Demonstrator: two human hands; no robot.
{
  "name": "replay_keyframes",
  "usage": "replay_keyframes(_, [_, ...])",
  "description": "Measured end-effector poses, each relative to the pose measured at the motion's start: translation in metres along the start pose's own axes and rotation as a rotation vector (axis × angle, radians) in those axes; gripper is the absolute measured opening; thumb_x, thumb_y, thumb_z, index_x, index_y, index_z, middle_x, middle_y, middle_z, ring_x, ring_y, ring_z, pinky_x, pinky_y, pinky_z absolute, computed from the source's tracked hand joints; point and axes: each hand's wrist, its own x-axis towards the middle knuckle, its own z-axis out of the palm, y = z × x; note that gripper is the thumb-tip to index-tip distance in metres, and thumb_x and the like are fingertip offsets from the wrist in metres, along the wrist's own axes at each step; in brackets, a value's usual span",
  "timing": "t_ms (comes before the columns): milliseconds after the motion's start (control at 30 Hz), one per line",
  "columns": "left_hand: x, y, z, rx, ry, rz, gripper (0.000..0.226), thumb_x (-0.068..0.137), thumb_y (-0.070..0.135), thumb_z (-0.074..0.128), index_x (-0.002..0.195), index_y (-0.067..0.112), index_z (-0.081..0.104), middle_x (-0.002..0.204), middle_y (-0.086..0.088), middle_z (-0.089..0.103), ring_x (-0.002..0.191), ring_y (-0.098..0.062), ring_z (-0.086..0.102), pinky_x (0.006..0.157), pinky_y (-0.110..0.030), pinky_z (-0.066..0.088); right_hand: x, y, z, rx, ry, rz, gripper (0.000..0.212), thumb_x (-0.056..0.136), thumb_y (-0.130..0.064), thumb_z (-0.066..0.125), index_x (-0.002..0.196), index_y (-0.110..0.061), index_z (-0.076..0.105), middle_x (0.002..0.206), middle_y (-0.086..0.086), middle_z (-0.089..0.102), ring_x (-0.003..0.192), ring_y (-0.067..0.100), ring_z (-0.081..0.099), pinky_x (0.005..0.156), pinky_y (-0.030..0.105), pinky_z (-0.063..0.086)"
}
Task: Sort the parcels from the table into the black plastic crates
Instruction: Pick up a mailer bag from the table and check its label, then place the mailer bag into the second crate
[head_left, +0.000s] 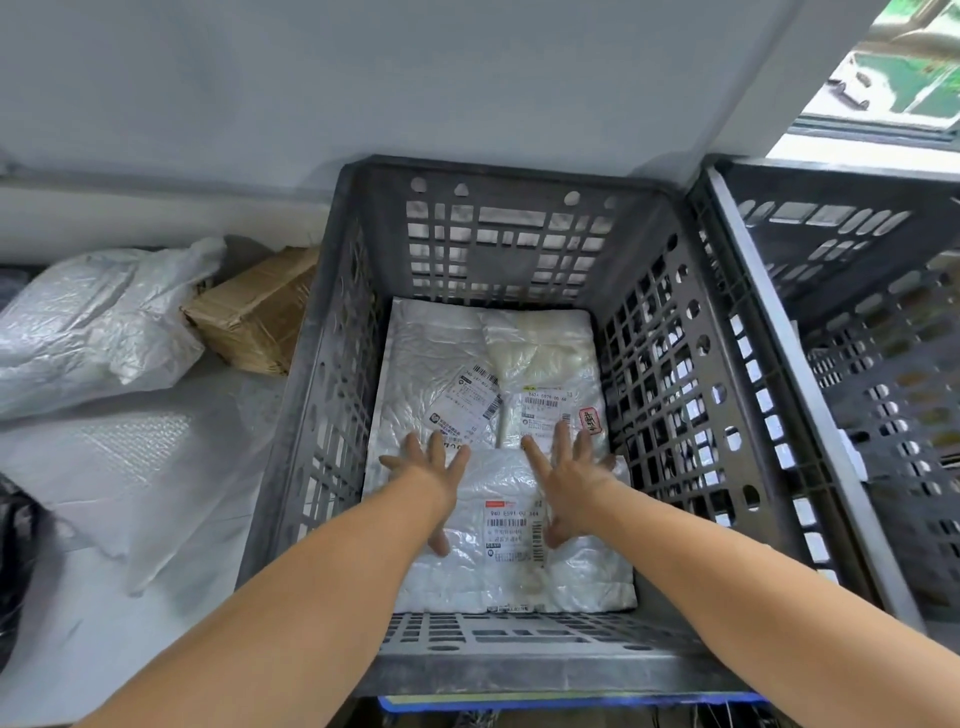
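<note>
Three labelled parcels (519, 577) flat in black crate (519, 670).

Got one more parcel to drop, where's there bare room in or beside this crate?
None on the crate floor: the front parcel, under the spread left hand and right hand, and the rear parcels cover it. Stack on top. Beside the crate, the cardboard box and plastic bag crowd the back left.
</note>
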Motion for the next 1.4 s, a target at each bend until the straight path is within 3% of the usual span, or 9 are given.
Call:
replay_keyframes(133, [-0.012,-0.006,-0.010,0.054,0.064,0.000,0.131,0.075,0.073,0.065,0.151,0.021,-0.028,0.162,-0.019,-0.019,0.148,-0.049,-0.007,0.114,-0.067,0.017,-0.011,0.012,-0.011,0.133,-0.008,-0.033,0.132,0.073,-0.067,0.069,0.149,-0.025,-0.030,0.156,0.028,-0.023,0.142,0.058,-0.006,0.111,0.068,0.025])
replay_keyframes(233, [-0.036,-0.016,-0.026,0.108,0.161,-0.001,0.123,0.078,0.079,0.055,0.153,0.021,-0.023,0.164,-0.014,-0.016,0.150,-0.042,-0.009,0.116,-0.067,0.014,-0.029,0.020,-0.033,0.110,0.062,0.001,0.132,0.072,-0.075,0.064,0.150,-0.024,-0.028,0.160,0.023,-0.017,0.146,0.051,-0.005,0.112,0.071,0.013])
replay_keyframes(467, [-0.124,-0.046,-0.081,-0.015,0.496,-0.140,0.099,0.089,0.077,0.037,0.157,0.025,-0.012,0.165,-0.011,-0.010,0.151,-0.037,-0.011,0.118,-0.064,0.009,-0.075,0.035,-0.110,0.109,0.475,-0.018,0.106,0.088,-0.074,0.044,0.155,-0.022,-0.019,0.165,0.014,-0.008,0.151,0.036,0.000,0.114,0.066,0.015])
replay_keyframes(700, [-0.214,-0.096,-0.079,-0.155,0.844,-0.360,0.088,0.091,0.074,0.032,0.157,0.028,-0.003,0.166,-0.007,-0.003,0.151,-0.034,-0.004,0.118,-0.060,0.014,-0.120,0.007,-0.177,0.240,0.808,-0.075,0.096,0.091,-0.070,0.043,0.157,-0.026,-0.011,0.166,0.008,-0.002,0.152,0.033,0.002,0.116,0.065,0.015])
replay_keyframes(1033, [-0.295,-0.190,0.041,-0.460,1.016,-0.536,0.085,0.092,0.069,0.039,0.158,0.031,0.002,0.165,-0.005,0.000,0.152,-0.031,-0.004,0.118,-0.055,0.014,-0.171,-0.113,-0.248,0.273,0.962,-0.170,0.089,0.094,-0.067,0.040,0.158,-0.021,-0.002,0.165,0.009,0.005,0.151,0.030,0.005,0.116,0.063,0.017])
replay_keyframes(1400, [-0.335,-0.299,0.223,-0.588,1.008,-0.560,0.083,0.093,0.070,0.033,0.158,0.029,0.000,0.166,-0.006,0.000,0.152,-0.030,-0.005,0.119,-0.052,0.015,-0.178,-0.333,-0.277,0.288,0.902,-0.172,0.090,0.094,-0.064,0.043,0.158,-0.022,-0.004,0.166,0.011,-0.003,0.152,0.027,0.002,0.117,0.059,0.011])
